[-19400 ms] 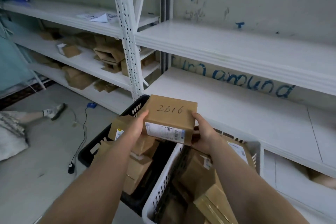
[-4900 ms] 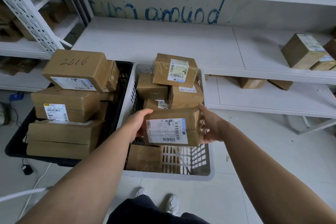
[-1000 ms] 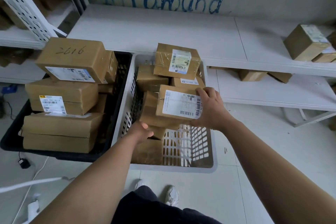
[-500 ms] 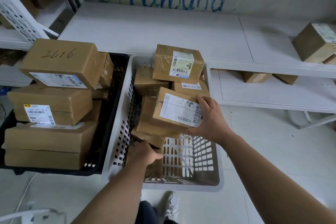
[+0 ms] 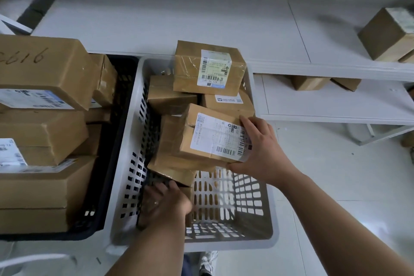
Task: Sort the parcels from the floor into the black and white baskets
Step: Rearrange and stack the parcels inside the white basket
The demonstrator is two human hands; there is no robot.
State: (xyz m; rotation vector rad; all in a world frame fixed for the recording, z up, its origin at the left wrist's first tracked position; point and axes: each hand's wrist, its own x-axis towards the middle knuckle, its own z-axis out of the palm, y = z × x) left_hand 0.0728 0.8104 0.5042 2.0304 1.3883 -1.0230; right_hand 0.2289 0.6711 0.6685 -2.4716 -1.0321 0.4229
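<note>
The parcel with the big white label [image 5: 215, 136] sits tilted on the pile in the white basket [image 5: 134, 141], near the right wall. The right hand [image 5: 262, 152] holds it. The fingers curl over its far right edge and the thumb is under its near edge.

The left hand [image 5: 165, 204] is low down in the same basket, at the near left side. Its fingertips reach a small tilted parcel [image 5: 172, 171] under the pile. The hand is blurry, so I cannot tell if the fingers grip anything.

At the far end of the white basket, a taped parcel [image 5: 208, 69] lies on top of the others.

The black basket [image 5: 107, 186] stands just beside the white one, on the left. It is piled high with parcels. The top one [image 5: 44, 67] has numbers written on it by hand.

Both baskets are on the pale floor [image 5: 336, 186]. Behind them is a white shelf [image 5: 179, 24] with one parcel at its far right [image 5: 387, 33].
</note>
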